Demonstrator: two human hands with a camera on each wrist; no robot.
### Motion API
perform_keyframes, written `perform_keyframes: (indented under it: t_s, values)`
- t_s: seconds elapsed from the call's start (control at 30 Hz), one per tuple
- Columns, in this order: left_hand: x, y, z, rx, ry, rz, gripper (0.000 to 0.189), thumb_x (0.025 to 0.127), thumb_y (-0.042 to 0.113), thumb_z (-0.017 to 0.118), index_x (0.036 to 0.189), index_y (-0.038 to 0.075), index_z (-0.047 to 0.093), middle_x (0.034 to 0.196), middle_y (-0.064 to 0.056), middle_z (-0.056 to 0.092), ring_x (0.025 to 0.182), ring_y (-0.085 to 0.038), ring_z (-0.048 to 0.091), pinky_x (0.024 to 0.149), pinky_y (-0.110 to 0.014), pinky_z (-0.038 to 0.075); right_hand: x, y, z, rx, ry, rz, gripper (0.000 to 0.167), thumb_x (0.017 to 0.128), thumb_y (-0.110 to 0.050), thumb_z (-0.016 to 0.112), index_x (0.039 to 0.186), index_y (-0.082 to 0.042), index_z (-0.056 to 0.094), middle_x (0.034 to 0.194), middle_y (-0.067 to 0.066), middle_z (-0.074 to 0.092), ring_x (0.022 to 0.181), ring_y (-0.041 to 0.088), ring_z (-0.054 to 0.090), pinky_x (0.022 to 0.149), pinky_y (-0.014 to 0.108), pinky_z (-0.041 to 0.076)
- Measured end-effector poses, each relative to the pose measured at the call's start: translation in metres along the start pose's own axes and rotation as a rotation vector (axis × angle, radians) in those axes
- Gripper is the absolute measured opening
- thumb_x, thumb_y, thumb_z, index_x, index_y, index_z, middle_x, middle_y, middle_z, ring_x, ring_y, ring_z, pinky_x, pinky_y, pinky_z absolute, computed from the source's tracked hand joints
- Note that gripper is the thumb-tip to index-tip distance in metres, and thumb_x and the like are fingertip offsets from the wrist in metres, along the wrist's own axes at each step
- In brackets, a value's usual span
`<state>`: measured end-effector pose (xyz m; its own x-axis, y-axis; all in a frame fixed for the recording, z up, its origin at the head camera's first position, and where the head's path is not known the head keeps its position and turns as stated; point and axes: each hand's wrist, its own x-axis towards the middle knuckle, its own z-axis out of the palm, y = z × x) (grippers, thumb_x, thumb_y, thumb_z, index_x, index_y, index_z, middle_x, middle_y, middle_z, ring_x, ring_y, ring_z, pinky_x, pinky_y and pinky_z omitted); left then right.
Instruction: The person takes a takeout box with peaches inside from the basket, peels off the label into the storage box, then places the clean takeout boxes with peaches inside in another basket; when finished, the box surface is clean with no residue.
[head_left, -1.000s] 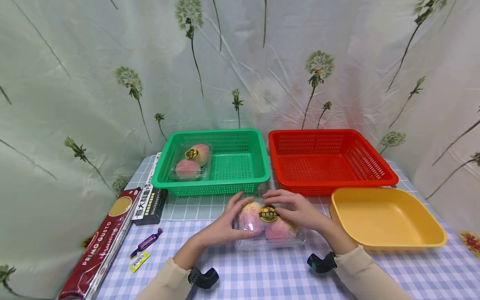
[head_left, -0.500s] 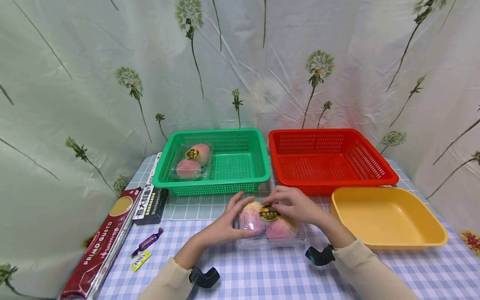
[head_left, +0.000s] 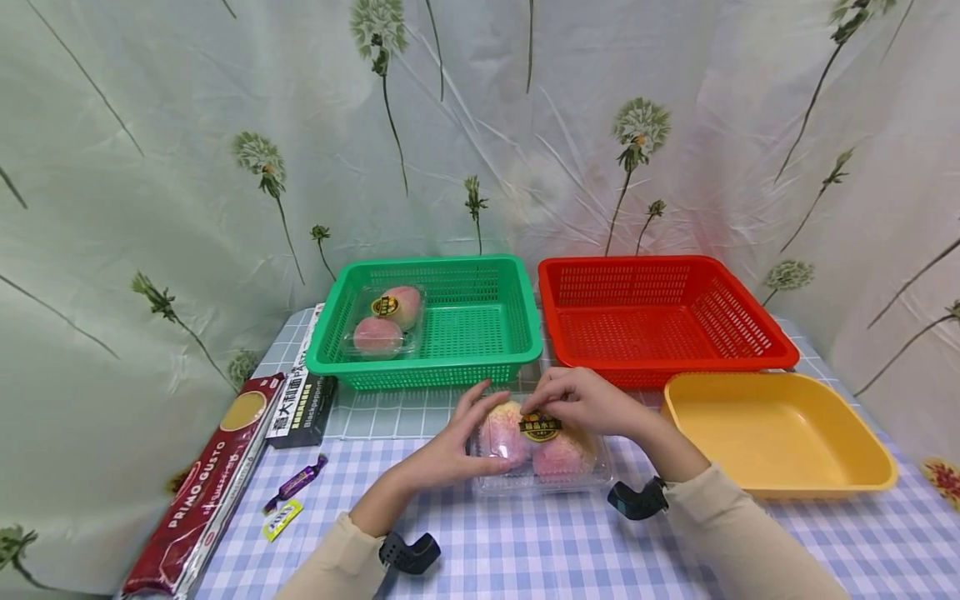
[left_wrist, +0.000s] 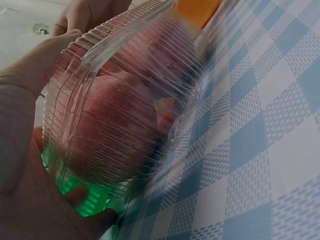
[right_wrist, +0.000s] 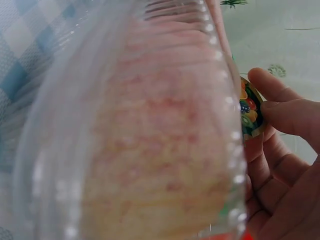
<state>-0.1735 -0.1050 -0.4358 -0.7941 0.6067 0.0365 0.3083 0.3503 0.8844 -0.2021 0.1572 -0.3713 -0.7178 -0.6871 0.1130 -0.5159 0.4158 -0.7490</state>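
Pale grey-green, creased sheet backdrop [head_left: 480, 100] printed with tall green dandelions [head_left: 641, 125], soft sheen across its middle, worktop [head_left: 525, 550] spread with lilac-blue and white checked cloth [head_left: 240, 558], grey-blue, white-gridded covering [head_left: 390, 415] towards the back, red-and-yellow flower print [head_left: 941, 482] low at right

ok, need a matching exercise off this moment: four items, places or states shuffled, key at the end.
Items
1. right hand
2. purple candy
3. yellow tub
4. left hand

Places and states
A. by the near right corner of the red basket
B. spread around the left end of the front clear box
C. pinching the round label
D. on the checked cloth, beside the small yellow packet

Pairs: 1-C, 2-D, 3-A, 4-B
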Motion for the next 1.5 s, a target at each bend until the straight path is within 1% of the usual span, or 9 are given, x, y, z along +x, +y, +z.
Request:
perform_keyframes:
  t_s: [0.17, 0.33, 0.53, 0.7, 0.87, 1.17, 1.27, 1.43, 1.5]
  values:
    - [0.0, 0.0, 0.0, -0.007, 0.005, -0.003, 0.089, 0.085, 0.036, 0.079, 0.156, 0.041, 0.025, 0.169, -0.007, -0.011, 0.154, -0.042, 0.001, 0.113, -0.075, 0.021, 0.002, 0.001, -0.003, 0.054, -0.014, 0.042, 0.021, 0.097, -0.007, 0.061, 0.104, -0.014, 0.08, 0.098, 0.003, 0.071, 0.09, 0.016, 0.061, 0.079, 0.023, 0.056]
    - [-0.001, 0.001, 0.0, -0.014, 0.001, -0.005, 0.088, 0.085, 0.037, 0.078, 0.156, 0.042, 0.025, 0.169, -0.005, -0.011, 0.154, -0.039, -0.001, 0.114, -0.073, 0.021, 0.002, 0.001, -0.005, 0.078, -0.021, 0.05, 0.02, 0.097, -0.009, 0.062, 0.106, -0.012, 0.079, 0.099, 0.004, 0.073, 0.087, 0.017, 0.06, 0.076, 0.024, 0.054]
    - [0.0, 0.0, 0.0, -0.015, -0.012, -0.001, 0.09, 0.086, 0.039, 0.077, 0.158, 0.035, 0.024, 0.168, -0.005, -0.012, 0.155, -0.039, -0.001, 0.115, -0.072, 0.021, 0.001, -0.002, -0.007, 0.117, -0.023, 0.085, 0.019, 0.097, -0.012, 0.063, 0.108, -0.01, 0.078, 0.102, 0.006, 0.074, 0.09, 0.019, 0.063, 0.079, 0.026, 0.056]
    - [0.0, -0.001, -0.001, -0.007, -0.011, 0.01, 0.091, 0.086, 0.039, 0.077, 0.159, 0.03, 0.024, 0.168, -0.007, -0.012, 0.154, -0.042, 0.0, 0.113, -0.074, 0.021, 0.0, -0.002, -0.008, 0.088, -0.041, 0.109, 0.02, 0.097, -0.012, 0.062, 0.109, -0.012, 0.078, 0.104, 0.004, 0.073, 0.092, 0.019, 0.063, 0.081, 0.025, 0.056]
    - [0.0, -0.002, -0.001, 0.0, -0.008, 0.01, 0.091, 0.086, 0.036, 0.078, 0.159, 0.026, 0.024, 0.168, -0.007, -0.011, 0.154, -0.042, 0.002, 0.112, -0.074, 0.022, 0.001, 0.0, -0.01, 0.075, -0.068, 0.115, 0.021, 0.097, -0.009, 0.062, 0.111, -0.013, 0.078, 0.107, 0.004, 0.075, 0.095, 0.017, 0.065, 0.083, 0.024, 0.056]
    - [0.0, -0.001, -0.001, -0.014, -0.019, 0.009, 0.092, 0.086, 0.039, 0.078, 0.159, 0.028, 0.024, 0.168, -0.005, -0.011, 0.154, -0.039, -0.001, 0.114, -0.072, 0.021, -0.001, -0.003, -0.011, 0.107, -0.065, 0.092, 0.02, 0.097, -0.011, 0.063, 0.11, -0.013, 0.078, 0.107, 0.004, 0.076, 0.096, 0.019, 0.065, 0.083, 0.026, 0.057]
    - [0.0, -0.001, -0.001, -0.014, -0.022, 0.013, 0.092, 0.086, 0.038, 0.078, 0.159, 0.027, 0.023, 0.168, -0.006, -0.012, 0.154, -0.04, -0.001, 0.114, -0.073, 0.021, -0.005, -0.004, -0.014, 0.157, -0.048, 0.112, 0.02, 0.098, -0.015, 0.063, 0.111, -0.014, 0.078, 0.109, 0.004, 0.075, 0.098, 0.02, 0.066, 0.086, 0.027, 0.057]
    - [0.001, -0.001, -0.001, -0.016, -0.016, 0.02, 0.092, 0.086, 0.034, 0.078, 0.159, 0.027, 0.024, 0.168, -0.006, -0.011, 0.154, -0.042, 0.002, 0.113, -0.073, 0.024, -0.015, -0.005, -0.026, 0.271, 0.036, 0.145, 0.021, 0.099, -0.018, 0.061, 0.115, -0.014, 0.076, 0.112, 0.007, 0.073, 0.098, 0.027, 0.066, 0.086, 0.037, 0.059]
    - [0.001, -0.001, -0.001, -0.02, -0.012, 0.02, 0.091, 0.085, 0.032, 0.079, 0.159, 0.027, 0.025, 0.168, -0.006, -0.01, 0.154, -0.041, 0.002, 0.113, -0.071, 0.026, -0.022, -0.004, -0.033, 0.281, 0.064, 0.155, 0.021, 0.1, -0.018, 0.061, 0.115, -0.015, 0.075, 0.112, 0.008, 0.072, 0.097, 0.027, 0.066, 0.085, 0.037, 0.059]
